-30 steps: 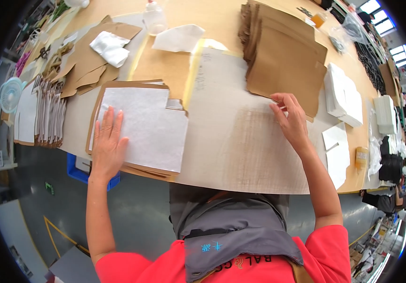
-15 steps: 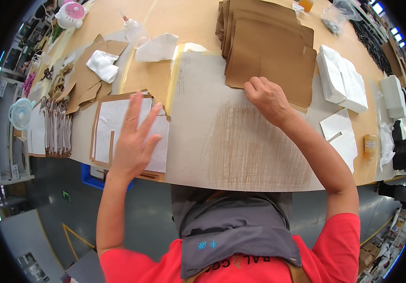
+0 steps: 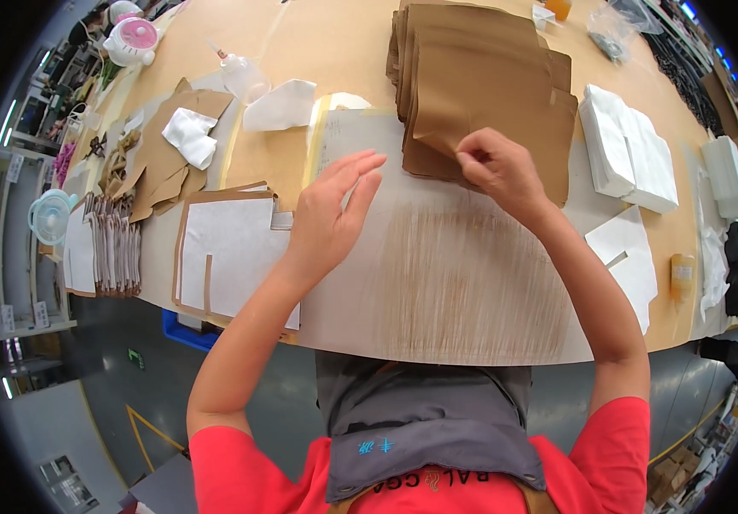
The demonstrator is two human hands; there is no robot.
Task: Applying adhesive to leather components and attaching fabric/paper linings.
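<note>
At the near edge of a stack of brown leather-like sheets [image 3: 493, 81], my right hand [image 3: 506, 171] is closed in a pinch. The top brown sheet [image 3: 446, 128] creases and rises at its near edge, where my fingers grip it. My left hand [image 3: 332, 210] is open in the air over the grey work board [image 3: 360, 291], fingers stretched toward the stack, holding nothing. Beside my left forearm lies a pile of white panels with brown borders [image 3: 236, 231]; the forearm hides part of its right side.
White padding stacks [image 3: 626, 146] and a slotted white sheet [image 3: 622, 257] lie right, near an amber bottle [image 3: 682, 272]. Left are a squeeze bottle [image 3: 245, 79], brown scraps [image 3: 159, 154], an upright row of pieces [image 3: 112, 244] and a pink fan [image 3: 133, 36].
My left hand has moved right, from over the white panels to the grey board. My right hand has lifted the near edge of the top brown sheet.
</note>
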